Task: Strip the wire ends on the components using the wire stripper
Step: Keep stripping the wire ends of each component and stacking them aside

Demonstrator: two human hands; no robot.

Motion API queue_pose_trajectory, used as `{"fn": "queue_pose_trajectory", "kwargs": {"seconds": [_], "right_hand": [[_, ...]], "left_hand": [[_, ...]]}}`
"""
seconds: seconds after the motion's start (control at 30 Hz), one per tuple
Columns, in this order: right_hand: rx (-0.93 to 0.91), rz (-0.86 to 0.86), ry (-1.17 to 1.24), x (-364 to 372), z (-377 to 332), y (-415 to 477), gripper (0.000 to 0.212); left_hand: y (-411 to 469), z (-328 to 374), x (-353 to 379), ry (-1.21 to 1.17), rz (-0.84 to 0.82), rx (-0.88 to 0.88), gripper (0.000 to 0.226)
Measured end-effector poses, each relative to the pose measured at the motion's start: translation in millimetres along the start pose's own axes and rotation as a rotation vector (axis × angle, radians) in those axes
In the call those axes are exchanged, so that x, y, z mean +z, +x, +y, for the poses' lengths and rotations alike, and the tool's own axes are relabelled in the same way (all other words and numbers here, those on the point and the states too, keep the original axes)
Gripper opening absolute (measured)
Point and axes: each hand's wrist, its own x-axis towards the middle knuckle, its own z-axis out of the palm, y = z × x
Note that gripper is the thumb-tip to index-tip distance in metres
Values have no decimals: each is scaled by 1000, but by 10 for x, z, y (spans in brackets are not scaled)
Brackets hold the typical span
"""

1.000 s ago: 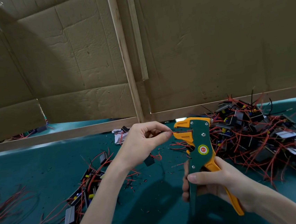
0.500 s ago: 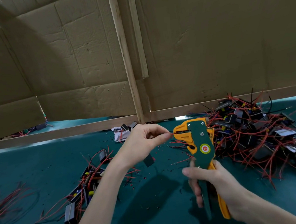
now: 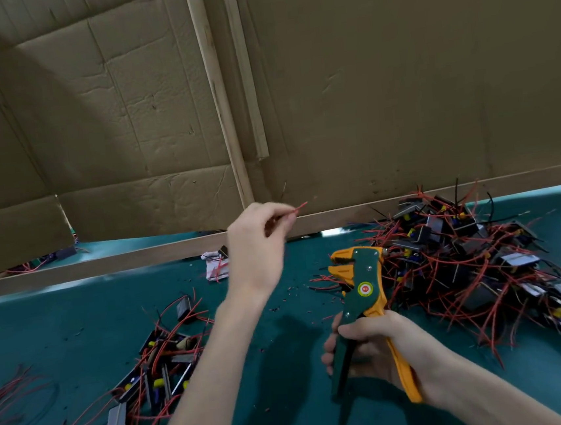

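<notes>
The left hand [image 3: 256,245] is raised above the teal tabletop [image 3: 60,322], thumb and fingertips pinching a red wire [image 3: 301,207] whose short end sticks out to the right in front of the cardboard wall [image 3: 396,81]. Lower and to the right, the right hand [image 3: 374,347] curls round the handles of the green-and-orange wire stripper [image 3: 362,279], held upright with its head turned left and apart from the wire. A large heap of wired components [image 3: 475,262] lies just right of the stripper, and a smaller cluster [image 3: 160,364] lies under the left forearm.
</notes>
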Motion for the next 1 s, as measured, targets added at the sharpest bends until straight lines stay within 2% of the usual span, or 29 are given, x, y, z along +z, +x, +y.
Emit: {"fn": "queue_pose_trajectory", "kwargs": {"seconds": [0.17, 0.2, 0.27, 0.33, 0.4, 0.47, 0.63, 0.7, 0.83, 0.93, 1.0], "right_hand": [[80, -10, 96, -19, 21, 44, 28], [76, -17, 91, -22, 22, 53, 31], [67, -21, 88, -44, 30, 67, 38], [73, -26, 103, -64, 36, 77, 37], [81, -40, 104, -76, 30, 76, 31], [83, -40, 100, -87, 30, 81, 32], [64, -36, 93, -82, 26, 81, 51], [69, -40, 90, -72, 18, 79, 47], [88, -12, 109, -61, 15, 80, 26], [91, 19, 109, -81, 12, 78, 24], [99, 26, 107, -95, 17, 79, 28]], "left_hand": [[183, 442, 630, -136, -114, 117, 20], [197, 522, 747, -192, -203, 105, 25], [177, 646, 931, -280, -491, 45, 38], [131, 705, 1037, -241, -760, 34, 49], [95, 724, 1054, -166, -867, 55, 56], [74, 730, 1011, -132, -868, 45, 59], [36, 748, 852, -88, -838, 24, 62], [1, 731, 777, -58, -805, 31, 61], [-72, 593, 501, -12, -814, 28, 61], [-54, 281, 122, -11, -718, -85, 54], [-30, -57, -179, 177, -601, -195, 52]]}}
